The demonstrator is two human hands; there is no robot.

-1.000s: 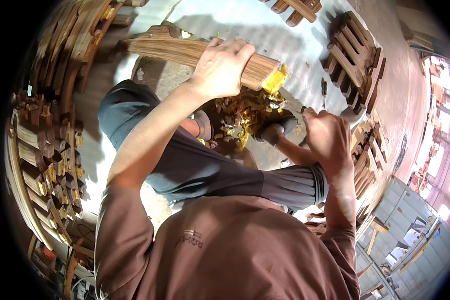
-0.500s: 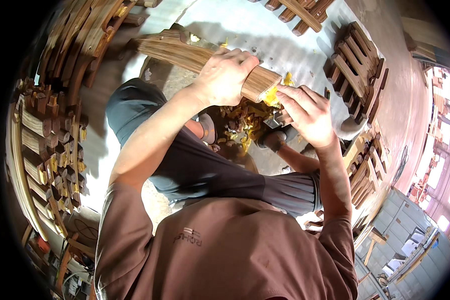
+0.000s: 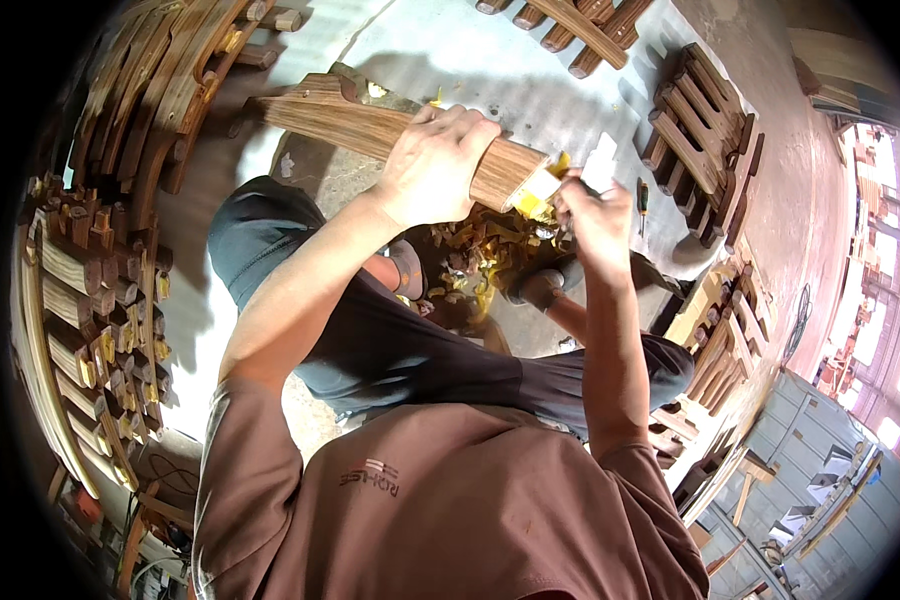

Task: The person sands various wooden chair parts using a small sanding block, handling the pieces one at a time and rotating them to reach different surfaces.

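Observation:
A long brown wooden furniture part (image 3: 360,125) lies slantwise above my knees, one end pointing to the upper left. My left hand (image 3: 435,168) wraps over it near its squared right end. Yellow, tape-like material (image 3: 535,203) clings to that end. Beside it, my right hand (image 3: 595,212) is closed, slightly smeared by motion, its fingertips at the yellow material. From the top of that hand sticks a bright white flat piece (image 3: 600,162), too glaring for its kind to show.
Yellow and brown scraps (image 3: 480,255) litter the floor between my feet. Slatted wooden assemblies (image 3: 705,135) lie at the right, and stacked wooden parts (image 3: 90,310) rise at the left. A screwdriver (image 3: 643,205) lies right of my right hand.
Both hands and the wooden part have shifted slightly left. My right hand has turned; a bright flat piece now shows above it, where a silvery piece showed below it before.

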